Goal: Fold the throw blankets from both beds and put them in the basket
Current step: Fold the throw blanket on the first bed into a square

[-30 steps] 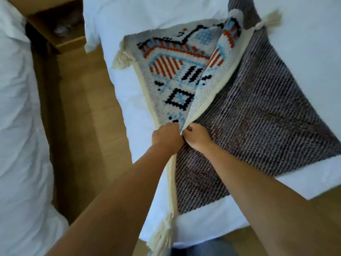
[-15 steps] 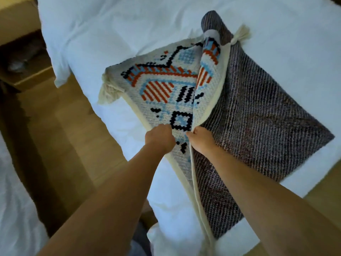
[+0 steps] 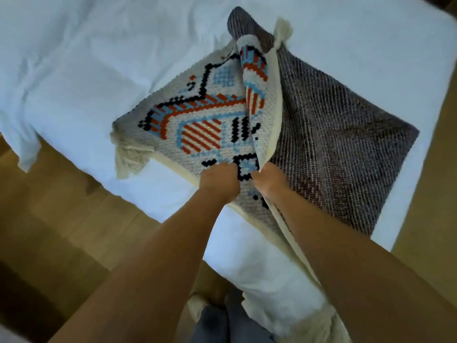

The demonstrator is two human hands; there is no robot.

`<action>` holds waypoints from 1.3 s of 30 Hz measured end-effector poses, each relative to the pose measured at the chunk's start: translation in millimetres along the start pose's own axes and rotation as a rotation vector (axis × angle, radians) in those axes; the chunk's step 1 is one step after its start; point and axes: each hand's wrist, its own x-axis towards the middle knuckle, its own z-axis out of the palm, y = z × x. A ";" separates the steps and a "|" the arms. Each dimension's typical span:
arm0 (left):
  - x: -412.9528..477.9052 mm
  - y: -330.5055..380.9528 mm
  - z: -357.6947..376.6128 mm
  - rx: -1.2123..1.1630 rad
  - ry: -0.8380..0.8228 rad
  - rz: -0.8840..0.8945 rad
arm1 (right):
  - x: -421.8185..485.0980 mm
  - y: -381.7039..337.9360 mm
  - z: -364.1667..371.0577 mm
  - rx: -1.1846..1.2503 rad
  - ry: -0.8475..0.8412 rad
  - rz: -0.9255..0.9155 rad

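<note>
Woven throw blanket (image 3: 197, 134) on white bed (image 3: 99, 58)

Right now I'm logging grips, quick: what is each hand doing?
Left hand: closed, gripping the throw blanket on its patterned face.
Right hand: closed, pinching its lifted cream edge.

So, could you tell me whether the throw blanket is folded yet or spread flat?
Partly folded: the blanket has one flap turned over, dark underside up; the left hand and right hand grip it.
</note>
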 end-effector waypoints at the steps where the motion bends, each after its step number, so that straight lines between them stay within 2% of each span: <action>1: 7.9 3.5 -2.1 0.014 0.000 0.019 | 4.9 0.3 -0.6 0.021 -0.005 0.017; 6: 52.7 10.1 -14.9 0.127 -0.058 0.113 | 42.5 -9.9 -16.1 0.236 -0.021 0.047; 11: 126.5 15.6 -50.1 0.169 -0.078 0.164 | 103.2 -39.2 -48.7 0.570 -0.016 -0.043; 14: 167.5 22.4 -71.5 0.104 -0.023 0.158 | 142.1 -59.4 -69.2 0.680 -0.004 0.004; 17: 194.5 15.9 -85.9 -0.014 0.003 0.104 | 174.1 -82.2 -86.7 0.895 0.043 0.108; 19: 206.0 3.5 -91.6 -0.033 0.020 0.077 | 190.8 -100.9 -89.3 0.936 0.070 0.056; 23: 217.7 -32.8 -91.8 -0.025 0.009 -0.016 | 198.2 -137.8 -64.1 0.777 0.085 -0.058; 31: 199.5 -136.2 -64.1 -0.016 -0.077 -0.260 | 143.2 -181.9 18.7 0.109 0.001 -0.471; 34: 184.2 -176.6 -59.6 -0.087 -0.093 -0.324 | 110.1 -195.5 48.8 -0.030 -0.130 -0.608; 36: 172.6 -206.4 -58.3 -0.096 -0.053 -0.379 | 94.0 -202.3 72.9 -0.164 -0.259 -0.613; 39: 155.3 -246.5 -56.6 0.004 0.041 -0.382 | 88.9 -206.8 96.4 -0.234 -0.245 -0.490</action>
